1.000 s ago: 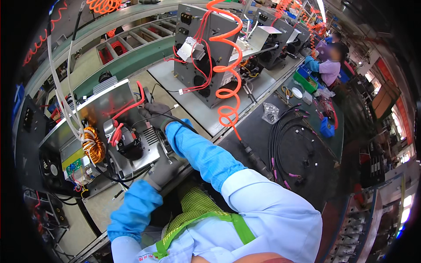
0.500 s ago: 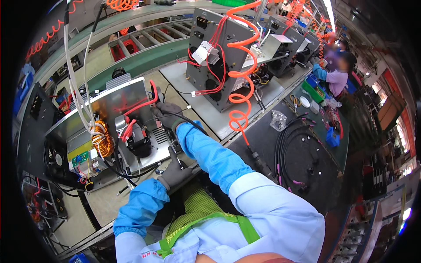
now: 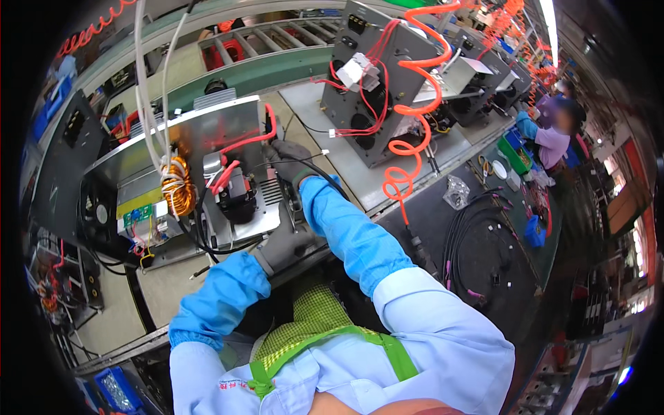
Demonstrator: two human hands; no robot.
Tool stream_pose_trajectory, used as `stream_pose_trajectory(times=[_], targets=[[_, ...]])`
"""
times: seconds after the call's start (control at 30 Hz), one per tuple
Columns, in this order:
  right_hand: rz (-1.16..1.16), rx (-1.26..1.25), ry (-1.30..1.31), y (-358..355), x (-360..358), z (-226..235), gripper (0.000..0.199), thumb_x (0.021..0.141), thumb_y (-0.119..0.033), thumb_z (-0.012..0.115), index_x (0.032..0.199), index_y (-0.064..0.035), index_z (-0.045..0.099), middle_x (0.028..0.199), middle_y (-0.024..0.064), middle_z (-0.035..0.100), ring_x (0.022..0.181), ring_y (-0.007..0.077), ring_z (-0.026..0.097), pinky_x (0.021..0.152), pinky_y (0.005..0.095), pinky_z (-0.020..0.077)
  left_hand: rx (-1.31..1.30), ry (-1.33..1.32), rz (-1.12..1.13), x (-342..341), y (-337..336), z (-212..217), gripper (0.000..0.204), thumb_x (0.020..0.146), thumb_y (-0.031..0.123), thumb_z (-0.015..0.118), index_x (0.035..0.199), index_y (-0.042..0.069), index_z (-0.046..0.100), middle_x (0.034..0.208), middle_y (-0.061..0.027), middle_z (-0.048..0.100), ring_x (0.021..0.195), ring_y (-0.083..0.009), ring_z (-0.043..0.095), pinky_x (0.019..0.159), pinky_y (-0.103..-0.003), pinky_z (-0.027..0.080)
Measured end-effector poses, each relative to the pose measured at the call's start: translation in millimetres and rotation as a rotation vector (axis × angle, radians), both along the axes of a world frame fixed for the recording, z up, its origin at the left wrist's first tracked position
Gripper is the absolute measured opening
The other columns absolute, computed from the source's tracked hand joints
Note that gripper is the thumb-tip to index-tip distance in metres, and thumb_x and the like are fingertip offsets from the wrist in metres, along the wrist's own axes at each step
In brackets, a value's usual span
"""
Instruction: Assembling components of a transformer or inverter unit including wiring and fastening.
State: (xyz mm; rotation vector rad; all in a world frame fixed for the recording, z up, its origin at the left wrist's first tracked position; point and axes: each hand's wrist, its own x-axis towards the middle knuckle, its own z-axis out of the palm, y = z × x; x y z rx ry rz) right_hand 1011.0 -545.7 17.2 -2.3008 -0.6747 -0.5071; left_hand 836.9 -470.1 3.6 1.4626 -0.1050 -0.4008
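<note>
Open metal chassis (image 3: 207, 180) lying on the bench, just beyond the person's chest and left of the second grey unit (image 3: 377, 83) with the orange coiled hose (image 3: 408, 138). Probably heavy and rigid, judging by the sheet-metal walls, black transformer (image 3: 238, 200) and copper toroid coil (image 3: 178, 194) inside; best taken by the folded outer edges, never by the red wires (image 3: 242, 142) or the small green circuit board (image 3: 138, 211), which look fragile. Long axis running from the fan (image 3: 97, 214) at the chassis's near-left end up toward its far-right corner, open face turned upward and toward the wearer. Right hand (image 3: 290, 159), gloved grey, resting at that far-right corner, fingers curled near a thin black cable (image 3: 311, 166); cannot tell whether actually pinching it. Left hand (image 3: 287, 242), also gloved, at the chassis's near edge, closed round a dark tool handle (image 3: 294, 204) standing roughly upright.
</note>
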Motion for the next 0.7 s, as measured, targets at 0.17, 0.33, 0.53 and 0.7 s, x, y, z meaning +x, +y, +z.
stream_pose_trajectory(times=[0.17, 0.33, 0.53, 0.7], targets=[[-0.003, -0.017, 0.012, 6.0, 7.0, -9.5, 0.038, 0.087, -0.047, 0.048, 0.090, -0.0127, 0.063, 0.078, 0.0135, 0.062, 0.077, 0.0327, 0.059, 0.067, 0.0437, 0.0455, -0.221, 0.209, -0.150, 40.6, 30.7, 45.8, 0.015, 0.081, 0.019, 0.057, 0.076, 0.006, 0.051, 0.056, 0.0002, 0.042, 0.043, -0.0079, 0.040, 0.037, -0.024, 0.029], [0.029, -0.002, -0.009, 8.5, 4.7, -13.2, 0.036, 0.087, -0.045, 0.049, 0.085, -0.0115, 0.061, 0.077, 0.0132, 0.061, 0.076, 0.0328, 0.059, 0.066, 0.0438, 0.0456, -0.192, 0.054, 0.015, 3.9, 6.3, 20.6, 0.090, 0.078, 0.012, 0.060, 0.141, 0.015, -0.005, 0.068, -0.0058, 0.047, 0.047, -0.0131, 0.045, 0.040, -0.027, 0.036], [0.018, 0.013, -0.039, 8.7, 1.8, -11.9, 0.038, 0.088, -0.046, 0.049, 0.081, -0.0104, 0.059, 0.077, 0.0140, 0.060, 0.078, 0.0327, 0.059, 0.067, 0.0431, 0.0455, -0.222, -0.046, 0.028, -7.0, 4.2, -11.7, 0.105, 0.078, 0.011, 0.061, 0.140, 0.013, -0.024, 0.075, -0.0042, 0.051, 0.055, -0.0098, 0.045, 0.046, -0.025, 0.038], [0.099, 0.244, 0.087, 0.3, -1.8, -10.1, 0.040, 0.078, -0.036, 0.066, 0.103, -0.0067, 0.058, 0.091, 0.0160, 0.063, 0.087, 0.0327, 0.060, 0.076, 0.0417, 0.0459, -0.262, 0.088, 0.141, 6.2, -3.7, 5.2, 0.079, 0.078, 0.010, 0.059, 0.137, 0.013, 0.007, 0.071, -0.0039, 0.052, 0.057, -0.0136, 0.050, 0.049, -0.027, 0.040]])
